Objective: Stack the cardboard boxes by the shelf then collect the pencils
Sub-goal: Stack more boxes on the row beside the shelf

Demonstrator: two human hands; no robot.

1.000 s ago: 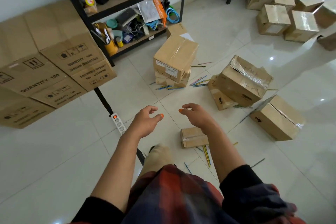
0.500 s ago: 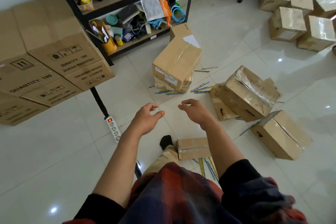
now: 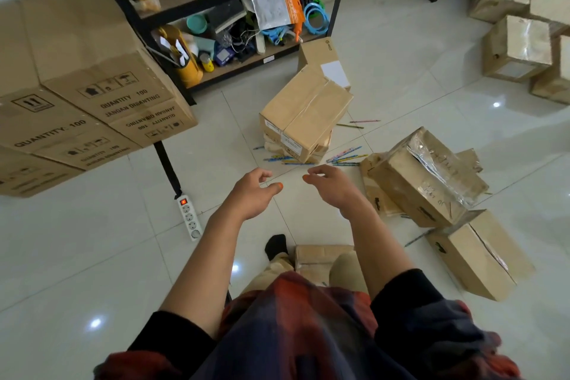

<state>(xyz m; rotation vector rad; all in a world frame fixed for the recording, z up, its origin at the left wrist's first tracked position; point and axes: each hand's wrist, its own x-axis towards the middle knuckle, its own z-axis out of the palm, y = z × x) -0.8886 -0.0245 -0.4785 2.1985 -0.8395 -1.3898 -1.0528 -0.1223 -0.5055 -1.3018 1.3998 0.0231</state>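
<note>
Nearest, a small box [image 3: 320, 256] lies on the floor [image 3: 92, 256] by the person's feet, below both forearms. Left hand [image 3: 253, 194] and right hand [image 3: 331, 187] hover side by side w/ fingers loosely curled, both empty, thumbs nearly facing. Just beyond the fingertips, pencils [image 3: 311, 159] lie scattered at the foot of a box stack [image 3: 305, 114], which stands in front of the shelf [image 3: 222, 21]. Right of the right hand, well apart from it, tipped boxes [image 3: 431, 182] lie in a heap. More pencils [image 3: 359, 124] lie behind the stack.
</note>
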